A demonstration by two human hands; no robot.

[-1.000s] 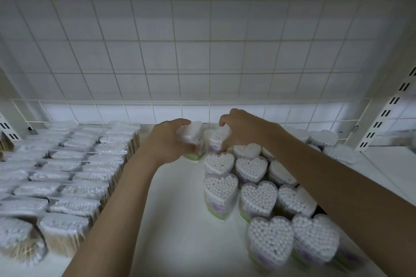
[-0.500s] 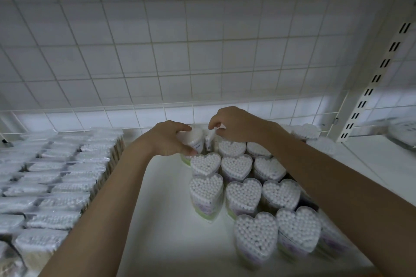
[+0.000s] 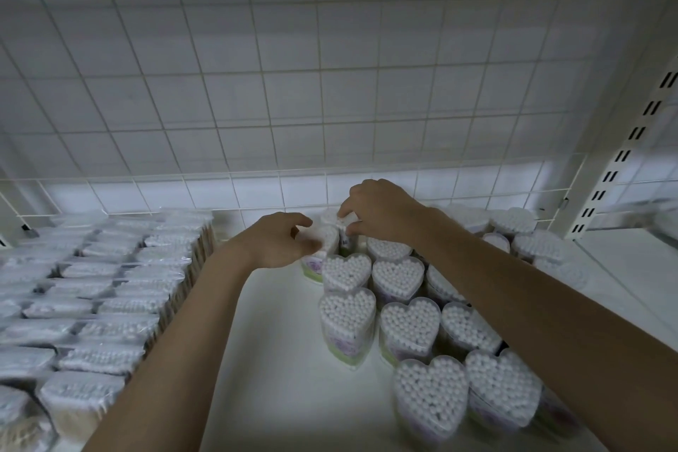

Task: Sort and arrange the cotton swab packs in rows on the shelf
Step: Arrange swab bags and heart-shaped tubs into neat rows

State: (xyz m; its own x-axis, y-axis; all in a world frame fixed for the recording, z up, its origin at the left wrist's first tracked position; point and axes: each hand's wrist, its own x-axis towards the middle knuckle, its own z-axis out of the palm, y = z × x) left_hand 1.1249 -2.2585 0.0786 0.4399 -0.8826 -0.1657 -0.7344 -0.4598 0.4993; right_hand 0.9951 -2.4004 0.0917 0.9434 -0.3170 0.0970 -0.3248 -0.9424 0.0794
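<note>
Both hands at the back of the shelf (image 3: 271,360), working the heart-shaped packs.
Left hand (image 3: 273,240) curls round one heart pack (image 3: 318,244), thumb on top; right hand (image 3: 378,211) pinches the neighbouring pack (image 3: 339,218) just beyond it, fingertips (image 3: 345,213) bent down.

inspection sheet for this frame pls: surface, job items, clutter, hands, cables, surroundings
Surface: white shelf, bare strip down the middle between two groups of packs.
Job's things: heart packs upright in rows on the right, swab tips up; flat packs in tight rows on the left.
Clutter: nothing seen.
Hands: left hand curled round a heart pack at the back of the rows; right hand pinches the top of the pack beside it.
Cables: nothing seen.
Surroundings: wire grid behind the shelf, slotted upright at right, further white shelf beyond it.
</note>
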